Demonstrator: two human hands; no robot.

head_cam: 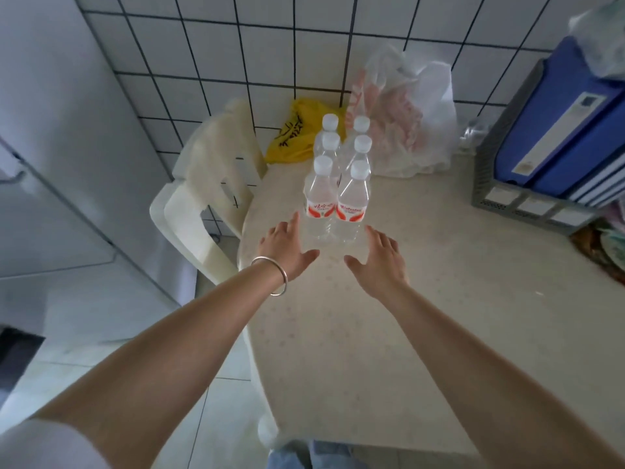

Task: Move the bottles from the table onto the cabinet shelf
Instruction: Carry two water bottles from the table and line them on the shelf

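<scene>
Water bottles [334, 184], 6 in 2 rows, stand upright on the counter [422, 299]; the back ones are mostly hidden behind the front pair. Left hand [284, 247] and right hand [380, 262] flank the nearest 2, each grip spread apart, holding nothing.

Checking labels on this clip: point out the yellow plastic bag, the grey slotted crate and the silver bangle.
yellow plastic bag [293, 135]: head view, its crumpled front
grey slotted crate [488, 177]: head view, its left wall
silver bangle [282, 270]: head view, its band at the left wrist
</scene>
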